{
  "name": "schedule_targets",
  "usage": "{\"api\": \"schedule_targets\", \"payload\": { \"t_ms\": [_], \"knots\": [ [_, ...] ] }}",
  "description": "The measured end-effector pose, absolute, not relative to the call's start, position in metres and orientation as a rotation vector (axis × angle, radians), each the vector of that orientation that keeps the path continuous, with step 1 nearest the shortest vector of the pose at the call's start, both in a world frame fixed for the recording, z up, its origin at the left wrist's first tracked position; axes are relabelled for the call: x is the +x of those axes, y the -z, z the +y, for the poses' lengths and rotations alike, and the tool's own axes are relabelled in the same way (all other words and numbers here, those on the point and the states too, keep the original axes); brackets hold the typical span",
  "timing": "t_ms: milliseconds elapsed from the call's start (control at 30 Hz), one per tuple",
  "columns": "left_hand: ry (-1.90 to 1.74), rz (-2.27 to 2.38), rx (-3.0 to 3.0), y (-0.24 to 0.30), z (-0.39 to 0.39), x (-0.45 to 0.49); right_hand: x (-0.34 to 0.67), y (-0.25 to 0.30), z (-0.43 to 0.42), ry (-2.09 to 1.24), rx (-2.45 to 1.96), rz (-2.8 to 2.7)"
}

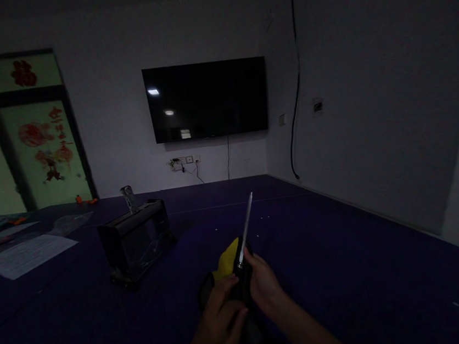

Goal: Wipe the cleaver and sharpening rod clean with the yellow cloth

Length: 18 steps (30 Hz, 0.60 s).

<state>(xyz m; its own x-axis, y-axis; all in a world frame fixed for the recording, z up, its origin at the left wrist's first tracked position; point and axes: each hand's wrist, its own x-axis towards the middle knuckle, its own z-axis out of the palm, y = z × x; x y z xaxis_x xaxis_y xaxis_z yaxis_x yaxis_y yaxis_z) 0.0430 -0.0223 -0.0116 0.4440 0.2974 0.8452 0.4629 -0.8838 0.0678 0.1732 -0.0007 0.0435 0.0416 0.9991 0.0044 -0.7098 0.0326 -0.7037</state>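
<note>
In the dim head view, a black object with a thin silver rod (246, 225) is held between my two hands, the rod pointing up and slightly right. My right hand (265, 286) wraps the object's right side, its thumb near the base of the rod. Bent fingers of my left hand (221, 316) press against the black body from the left. Just behind it shows a yellow piece (227, 260) with dark edging, partly covered by the hands. Darkness hides the object's lower part and its exact kind.
A black box-like frame with clear sides (141, 240) stands left on the purple table (327, 271), a patterned upright piece (129, 199) on top. Papers (29, 255), a clear plastic sheet (69, 223) and small orange items (79, 199) lie far left. A black cable (297, 92) hangs along the right wall.
</note>
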Motion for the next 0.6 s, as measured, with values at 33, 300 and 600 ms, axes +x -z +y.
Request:
{"api": "schedule_targets", "payload": {
  "t_ms": [33,300,600],
  "knots": [
    [1.536,-0.865,-2.502,0.012,-0.025,0.048,0.172,-0.043,-0.002,-1.406,-0.611,-0.605],
    [2.200,-1.788,-2.673,0.009,-0.032,0.064,0.166,-0.033,-0.008,-1.339,-0.736,-0.769],
    [2.393,-2.170,-2.771,0.016,-0.018,0.058,0.165,-0.033,-0.006,-1.614,-0.557,-0.844]
  ]
}}
